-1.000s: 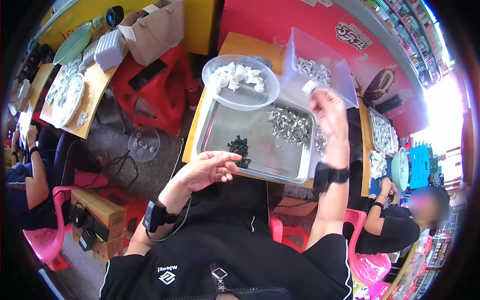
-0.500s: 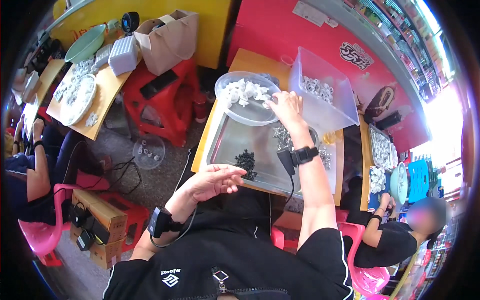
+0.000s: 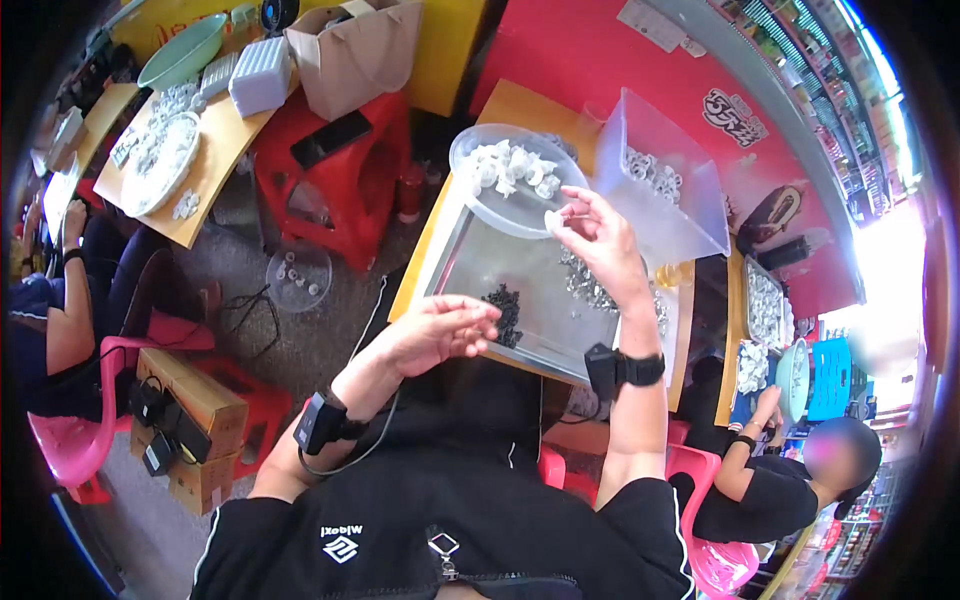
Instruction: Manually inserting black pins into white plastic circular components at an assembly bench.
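Observation:
My right hand [image 3: 598, 240] reaches over the metal tray [image 3: 540, 300] and pinches a small white plastic part [image 3: 553, 222] at the near rim of a clear round bowl [image 3: 478, 205] of white parts. My left hand [image 3: 440, 330] hovers at the tray's near left corner, fingers loosely curled; I cannot see whether it holds anything. A pile of small black pieces [image 3: 505, 308] lies on the tray just right of it. Shiny metal pieces [image 3: 590, 285] lie under my right wrist.
A clear plastic bin [image 3: 665, 185] with white rings stands at the table's far right. A red stool [image 3: 335, 165] with a dark phone stands left, a clear lid [image 3: 297, 278] on the floor. Other people sit at tables left and lower right.
My right hand dropped from mid-air to the clear bowl, then drew back a little to its near rim with a white part. My left hand stayed near the black pieces.

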`<act>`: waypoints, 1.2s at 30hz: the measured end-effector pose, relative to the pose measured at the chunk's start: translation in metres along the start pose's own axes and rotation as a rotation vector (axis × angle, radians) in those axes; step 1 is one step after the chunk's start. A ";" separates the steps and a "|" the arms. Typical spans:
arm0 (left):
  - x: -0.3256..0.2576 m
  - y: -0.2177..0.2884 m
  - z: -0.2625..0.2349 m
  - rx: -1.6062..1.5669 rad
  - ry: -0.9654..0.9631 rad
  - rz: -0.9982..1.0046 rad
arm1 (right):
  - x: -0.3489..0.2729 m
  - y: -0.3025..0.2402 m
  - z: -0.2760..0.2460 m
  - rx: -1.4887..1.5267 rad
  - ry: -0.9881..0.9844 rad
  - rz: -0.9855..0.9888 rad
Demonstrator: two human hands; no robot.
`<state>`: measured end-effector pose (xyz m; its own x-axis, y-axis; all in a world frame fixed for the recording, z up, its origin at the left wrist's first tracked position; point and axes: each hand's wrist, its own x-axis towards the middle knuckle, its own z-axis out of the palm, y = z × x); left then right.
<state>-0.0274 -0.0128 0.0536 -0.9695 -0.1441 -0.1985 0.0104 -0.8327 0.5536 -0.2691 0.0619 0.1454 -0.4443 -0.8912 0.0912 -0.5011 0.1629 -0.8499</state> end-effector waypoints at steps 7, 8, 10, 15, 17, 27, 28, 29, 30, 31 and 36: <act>0.022 0.004 0.025 -0.144 0.039 -0.052 | -0.079 -0.011 0.039 0.082 0.051 -0.199; 0.022 0.000 0.024 -0.170 0.028 -0.072 | -0.085 -0.016 0.044 -0.098 0.059 -0.280; 0.021 -0.009 0.018 -0.162 0.037 -0.084 | -0.098 -0.003 0.061 -0.108 0.155 -0.314; 0.011 -0.013 0.009 0.014 0.159 -0.006 | -0.122 -0.004 0.067 -0.223 0.203 -0.341; 0.009 -0.009 0.021 0.172 0.217 -0.017 | -0.130 -0.004 0.069 -0.149 0.212 -0.195; 0.019 -0.021 0.021 0.063 0.098 -0.048 | -0.136 0.028 0.068 0.521 0.190 0.260; 0.020 -0.022 0.019 0.088 0.121 -0.035 | -0.135 0.029 0.064 0.468 0.173 0.225; 0.020 -0.023 0.017 0.113 0.144 -0.021 | -0.133 0.033 0.054 0.358 0.198 0.248; 0.021 -0.022 0.014 0.114 0.145 -0.022 | -0.130 0.036 0.042 0.240 0.260 0.266; 0.021 -0.020 0.012 0.066 0.136 -0.030 | -0.127 0.050 0.030 0.047 0.338 0.183; 0.023 -0.019 0.012 -0.009 0.152 -0.055 | -0.120 0.100 0.001 -0.419 0.319 0.134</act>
<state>-0.0533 0.0061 0.0480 -0.9202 -0.1773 -0.3490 -0.0384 -0.8463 0.5313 -0.2647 0.1847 0.0492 -0.6954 -0.6890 0.2041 -0.6485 0.4793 -0.5913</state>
